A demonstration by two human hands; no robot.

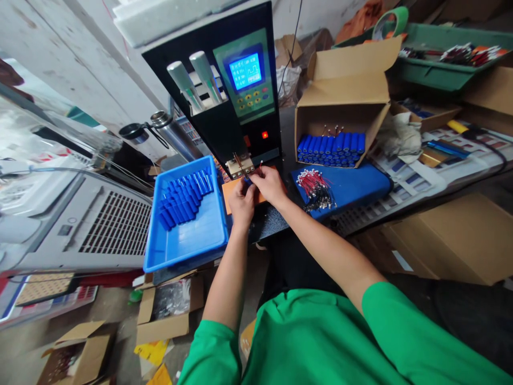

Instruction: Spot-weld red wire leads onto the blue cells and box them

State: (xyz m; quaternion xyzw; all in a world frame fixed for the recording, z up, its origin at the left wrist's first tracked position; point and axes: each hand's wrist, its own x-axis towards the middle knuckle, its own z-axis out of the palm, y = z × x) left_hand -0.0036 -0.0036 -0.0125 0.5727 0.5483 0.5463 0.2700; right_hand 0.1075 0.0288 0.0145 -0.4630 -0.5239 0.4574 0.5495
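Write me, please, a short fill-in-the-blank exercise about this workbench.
The cells next to the left hand lie in a blue plastic ____.
The wires beside the right hand are mostly ____ in colour.
The open box holding more cells is made of ____.
The machine's lit screen glows ____.
Missing words: tray; red; cardboard; blue.

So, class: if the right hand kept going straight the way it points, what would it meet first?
Probably the welder's electrode head, just past the right hand; depth there is unclear.
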